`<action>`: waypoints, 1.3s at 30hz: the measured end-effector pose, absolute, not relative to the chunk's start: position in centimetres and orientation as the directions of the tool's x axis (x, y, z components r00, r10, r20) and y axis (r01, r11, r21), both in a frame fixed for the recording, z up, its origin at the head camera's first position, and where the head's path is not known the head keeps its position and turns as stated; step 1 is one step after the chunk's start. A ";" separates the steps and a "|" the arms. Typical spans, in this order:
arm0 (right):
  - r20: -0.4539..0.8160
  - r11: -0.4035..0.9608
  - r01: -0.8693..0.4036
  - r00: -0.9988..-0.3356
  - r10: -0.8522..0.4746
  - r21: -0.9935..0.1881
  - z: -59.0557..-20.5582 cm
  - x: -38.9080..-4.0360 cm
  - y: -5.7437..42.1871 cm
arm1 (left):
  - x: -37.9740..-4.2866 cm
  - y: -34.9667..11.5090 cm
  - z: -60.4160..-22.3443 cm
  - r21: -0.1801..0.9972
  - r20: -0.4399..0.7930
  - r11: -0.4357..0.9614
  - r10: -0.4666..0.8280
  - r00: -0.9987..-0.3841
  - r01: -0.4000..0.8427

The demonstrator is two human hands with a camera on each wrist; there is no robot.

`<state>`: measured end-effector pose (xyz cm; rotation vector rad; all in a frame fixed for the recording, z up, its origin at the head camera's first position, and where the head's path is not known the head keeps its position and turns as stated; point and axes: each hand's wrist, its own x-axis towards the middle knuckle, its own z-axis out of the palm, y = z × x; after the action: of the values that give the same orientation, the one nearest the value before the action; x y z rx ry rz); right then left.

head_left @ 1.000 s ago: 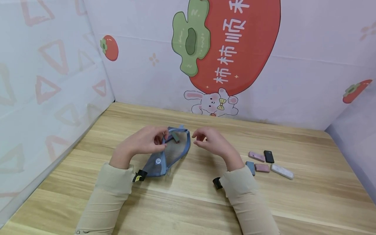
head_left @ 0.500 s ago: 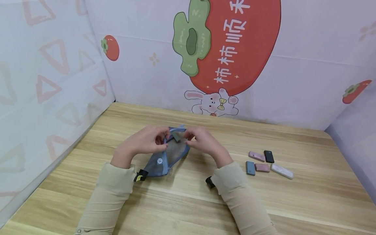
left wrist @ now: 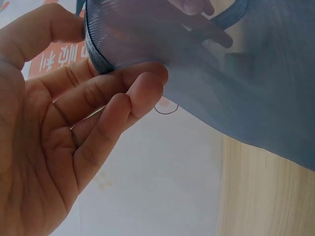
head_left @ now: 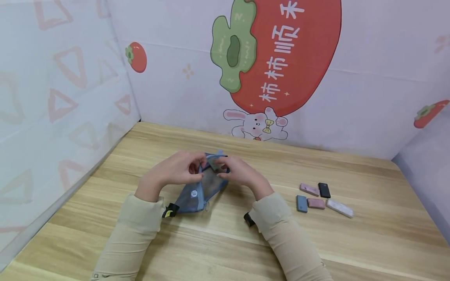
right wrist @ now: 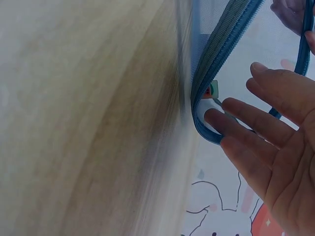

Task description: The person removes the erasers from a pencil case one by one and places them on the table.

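A blue-grey mesh zipper pouch (head_left: 187, 201) stands on the table with its mouth unzipped. My left hand (head_left: 175, 168) pinches one side of the zipper edge between thumb and fingers; in the left wrist view the thin mesh (left wrist: 261, 103) stretches away from those fingertips. My right hand (head_left: 242, 171) is at the opposite side of the mouth. Its fingers are spread and extended at the blue zipper edge (right wrist: 209, 69) in the right wrist view, with nothing gripped. A small green block (head_left: 212, 164) shows within the pouch, partly behind the right fingers.
On the table (head_left: 225, 242) to the right lie a blue block (head_left: 301, 203), two pink blocks (head_left: 316, 203), a black block (head_left: 324, 190) and a longer white block (head_left: 340, 208). A printed wall sheet (head_left: 168, 93) rises behind the table, with another along the left side.
My right hand has moved left from beside the pouch to its mouth, its fingertips now overlapping the opening. The left hand keeps its pinch on the zipper edge.
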<state>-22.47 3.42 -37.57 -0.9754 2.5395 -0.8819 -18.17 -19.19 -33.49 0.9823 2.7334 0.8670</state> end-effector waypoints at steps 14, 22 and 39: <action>-0.092 0.571 -0.465 -0.716 -0.692 -0.676 -38.1 -22.5 2.2 | -17.9 -19.1 -33.9 0.561 0.096 0.607 0.628 -0.772 0.563; -0.110 0.612 -0.495 -0.715 -0.690 -0.617 -38.2 -23.3 1.5 | -18.1 -19.1 -33.7 0.554 0.093 0.611 0.629 -0.772 0.565; -0.113 0.606 -0.520 -0.696 -0.709 -0.602 -38.3 -23.4 1.5 | -18.0 -19.0 -33.5 0.555 0.075 0.626 0.619 -0.782 0.548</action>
<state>-23.44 1.46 -38.31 -0.9916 2.4948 -0.7755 -18.02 -19.02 -33.53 0.9808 2.7207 0.8655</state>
